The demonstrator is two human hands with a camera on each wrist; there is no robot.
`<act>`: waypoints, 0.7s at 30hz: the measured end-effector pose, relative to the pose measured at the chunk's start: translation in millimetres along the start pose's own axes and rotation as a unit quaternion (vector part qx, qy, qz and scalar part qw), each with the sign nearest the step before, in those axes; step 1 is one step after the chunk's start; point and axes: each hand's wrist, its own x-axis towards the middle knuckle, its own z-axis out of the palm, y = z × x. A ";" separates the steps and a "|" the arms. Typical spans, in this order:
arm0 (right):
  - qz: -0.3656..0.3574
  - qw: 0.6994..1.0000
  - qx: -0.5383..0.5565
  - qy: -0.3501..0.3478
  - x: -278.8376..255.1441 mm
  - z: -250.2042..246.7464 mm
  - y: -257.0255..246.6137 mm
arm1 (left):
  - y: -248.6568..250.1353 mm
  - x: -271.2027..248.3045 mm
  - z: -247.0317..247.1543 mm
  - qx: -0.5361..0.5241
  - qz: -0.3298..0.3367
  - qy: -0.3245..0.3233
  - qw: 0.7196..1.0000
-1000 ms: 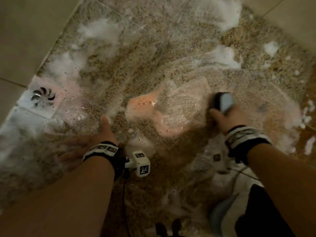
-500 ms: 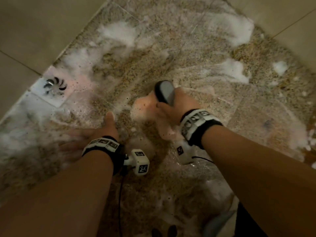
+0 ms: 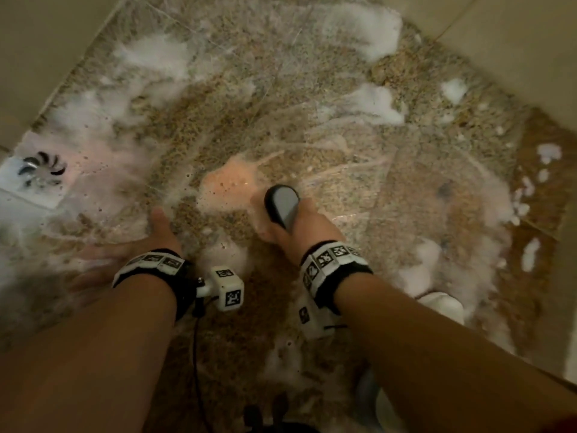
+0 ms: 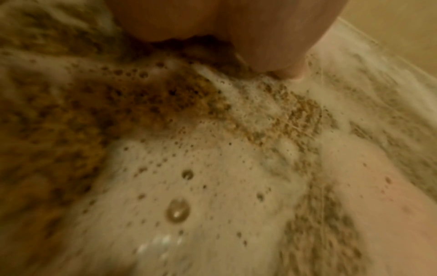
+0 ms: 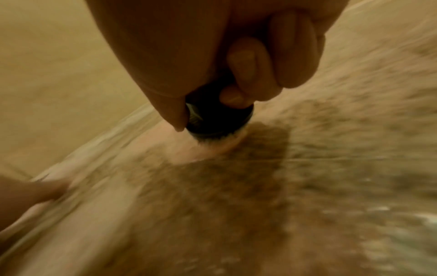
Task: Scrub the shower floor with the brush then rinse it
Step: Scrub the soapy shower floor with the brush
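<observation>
The speckled brown shower floor (image 3: 312, 98) is wet and covered in streaks and clumps of white foam (image 3: 368, 23). My right hand (image 3: 299, 226) grips a dark scrub brush with a grey top (image 3: 282, 204) near the middle of the floor, beside a pinkish soapy patch (image 3: 231, 179). In the right wrist view my fingers (image 5: 250, 71) curl round the black brush (image 5: 217, 119), and its bristles touch the floor. My left hand (image 3: 125, 254) lies flat on the foamy floor at the left, fingers spread. The left wrist view shows bubbly foam (image 4: 189, 186) under my palm (image 4: 212, 24).
A square white drain (image 3: 37, 173) with a dark swirl grate sits at the far left. Beige tiled walls (image 3: 46, 42) border the floor on the left and upper right. A white and grey object (image 3: 443, 304) lies at the lower right near my arm.
My right hand swept the brush from the right side leftward to the centre, then drew it back a little to the right. The left hand stayed planted on the floor.
</observation>
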 end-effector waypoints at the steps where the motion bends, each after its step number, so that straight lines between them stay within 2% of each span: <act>1: 0.016 1.000 -0.001 0.007 -2.8 -6.2 19.5 | -2.5 -36.2 -3.1 0.004 0.011 0.004 1.000; 3: 0.090 0.994 0.020 0.054 -2.3 -24.5 80.3 | -10.2 -68.0 7.1 0.041 0.052 -0.043 0.997; 5: 0.192 0.973 0.062 0.109 -6.3 -49.3 148.7 | -20.3 -76.4 29.5 0.041 0.043 -0.094 0.994; 7: 0.278 0.944 0.121 0.130 -13.0 -73.3 200.1 | -19.2 -32.4 72.5 0.030 0.038 -0.086 0.995; 9: 0.319 0.924 0.163 0.132 -12.7 -85.0 215.3 | -13.4 -30.0 95.1 0.081 0.018 -0.091 0.992; 11: 0.285 0.933 0.164 0.145 -4.2 -82.2 187.1 | -7.5 -77.6 84.8 0.082 0.022 -0.118 0.989; 12: 0.251 0.944 0.157 0.142 -0.8 -74.5 161.4 | -6.3 -81.8 87.4 0.089 0.023 -0.122 0.988; 13: 0.204 0.960 0.148 0.122 0.6 -62.2 132.5 | -5.2 -75.7 93.8 0.092 0.033 -0.109 0.989; 15: 0.085 0.991 0.101 0.025 -9.4 -31.6 77.6 | -4.4 -90.1 92.2 0.090 0.049 -0.117 0.988; 16: 0.036 0.997 0.069 -0.011 -18.1 -21.6 64.2 | -3.9 -88.4 95.1 0.078 0.056 -0.105 0.990; 17: 0.019 0.998 0.048 -0.021 -24.0 -17.5 63.4 | -3.8 -106.3 91.9 0.067 0.056 -0.090 0.992; 19: 0.051 0.997 0.055 0.008 -26.6 -26.9 99.6 | -1.8 -106.0 97.8 0.054 0.046 -0.061 0.996; 21: 0.151 0.980 0.104 0.075 -22.0 -50.7 160.1 | -2.5 -103.6 102.2 0.052 0.045 -0.031 0.997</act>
